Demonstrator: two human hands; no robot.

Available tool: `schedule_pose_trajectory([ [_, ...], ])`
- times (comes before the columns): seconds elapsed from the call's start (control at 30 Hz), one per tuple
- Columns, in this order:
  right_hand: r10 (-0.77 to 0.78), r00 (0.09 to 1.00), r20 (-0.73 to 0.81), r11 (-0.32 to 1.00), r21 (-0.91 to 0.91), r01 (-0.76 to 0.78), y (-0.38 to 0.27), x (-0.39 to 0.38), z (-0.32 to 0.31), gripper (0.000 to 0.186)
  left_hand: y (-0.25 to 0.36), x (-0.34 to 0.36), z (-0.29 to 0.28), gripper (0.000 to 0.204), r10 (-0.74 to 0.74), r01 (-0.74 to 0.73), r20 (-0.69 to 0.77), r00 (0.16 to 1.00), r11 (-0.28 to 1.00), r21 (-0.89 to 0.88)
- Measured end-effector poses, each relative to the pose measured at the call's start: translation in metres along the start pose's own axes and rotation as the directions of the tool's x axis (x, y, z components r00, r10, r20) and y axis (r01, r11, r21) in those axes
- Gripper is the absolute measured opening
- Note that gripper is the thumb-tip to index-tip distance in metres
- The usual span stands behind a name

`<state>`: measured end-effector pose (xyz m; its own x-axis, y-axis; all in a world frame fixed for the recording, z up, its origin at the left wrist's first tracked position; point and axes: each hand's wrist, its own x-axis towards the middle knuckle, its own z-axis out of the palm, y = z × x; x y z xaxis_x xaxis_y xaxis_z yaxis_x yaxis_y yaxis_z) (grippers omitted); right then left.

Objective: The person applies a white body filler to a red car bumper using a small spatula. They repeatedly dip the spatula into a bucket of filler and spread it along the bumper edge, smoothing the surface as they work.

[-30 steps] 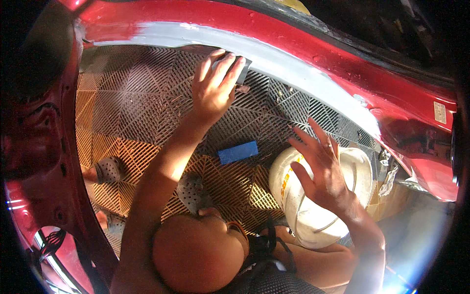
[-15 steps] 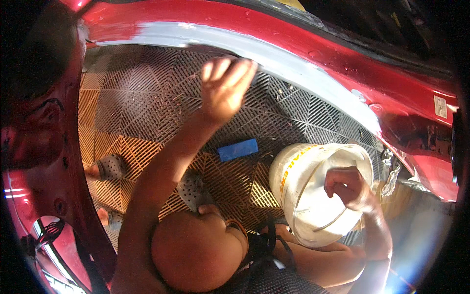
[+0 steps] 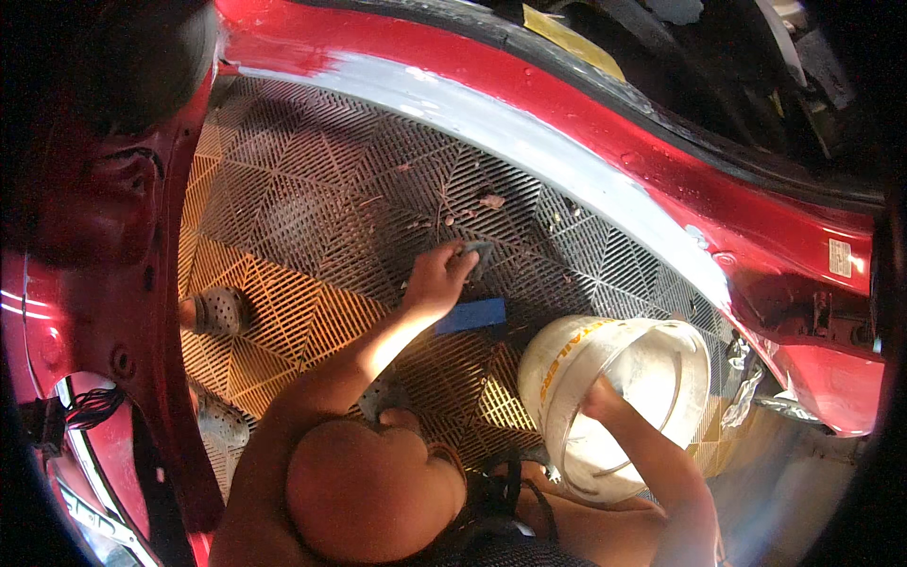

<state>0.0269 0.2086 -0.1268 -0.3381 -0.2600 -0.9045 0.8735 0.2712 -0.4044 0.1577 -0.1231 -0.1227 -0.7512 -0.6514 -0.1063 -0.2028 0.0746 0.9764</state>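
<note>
My left hand (image 3: 437,282) is closed, pinching a small dark grey sheet (image 3: 480,253) that resembles sandpaper, above the floor tiles. Just below it lies a flat blue rectangular block (image 3: 470,317). My right hand (image 3: 598,401) reaches inside a white plastic bucket (image 3: 556,364); its fingers are hidden beyond the bucket's rim, so I cannot see whether they grip anything. Across the far side curves a red car body panel (image 3: 652,161) with a long pale grey-white band (image 3: 529,156) along its lower edge.
Black and orange slatted floor tiles (image 3: 312,203) carry scattered scraps. A grey perforated clog (image 3: 223,310) is at the left, near a dark red car panel (image 3: 142,312). Crumpled clear plastic (image 3: 744,383) lies right of the bucket. Yellow tape (image 3: 574,42) runs along the upper edge.
My left hand has come down from the pale band toward the blue block, and the grey sheet now shows in it. My right hand has lowered deeper into the bucket. The view has shifted.
</note>
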Motion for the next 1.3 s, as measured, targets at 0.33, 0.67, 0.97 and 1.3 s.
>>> schedule_pose_trajectory([
  [0.33, -0.39, 0.788, 0.476, 0.921, 0.191, 0.341, -0.147, -0.135, 0.164, 0.019, 0.063, 0.031, -0.004, 0.023, -0.18, 0.278, 0.212, 0.961, 0.637, -0.719],
  [0.67, -0.54, -0.092, 0.836, -0.39, -0.152, 0.908, -0.114, -0.091, 0.309, 0.033, 0.005, 0.077, -0.147, 0.027, 0.436, -0.459, -0.342, 0.833, 0.888, 0.013],
  [0.97, -0.621, 0.008, 0.784, -0.602, -0.484, 0.635, -0.158, -0.146, -0.02, 0.02, 0.081, 0.029, -0.092, 0.024, -0.136, 0.174, 0.182, 0.974, 0.962, -0.212],
  [1.3, -0.352, 0.821, 0.449, -0.496, -0.834, 0.243, -0.054, -0.052, -0.085, 0.054, 0.238, -0.015, 0.188, 0.017, -0.024, -0.93, 0.974, -0.223, 0.304, -0.205],
])
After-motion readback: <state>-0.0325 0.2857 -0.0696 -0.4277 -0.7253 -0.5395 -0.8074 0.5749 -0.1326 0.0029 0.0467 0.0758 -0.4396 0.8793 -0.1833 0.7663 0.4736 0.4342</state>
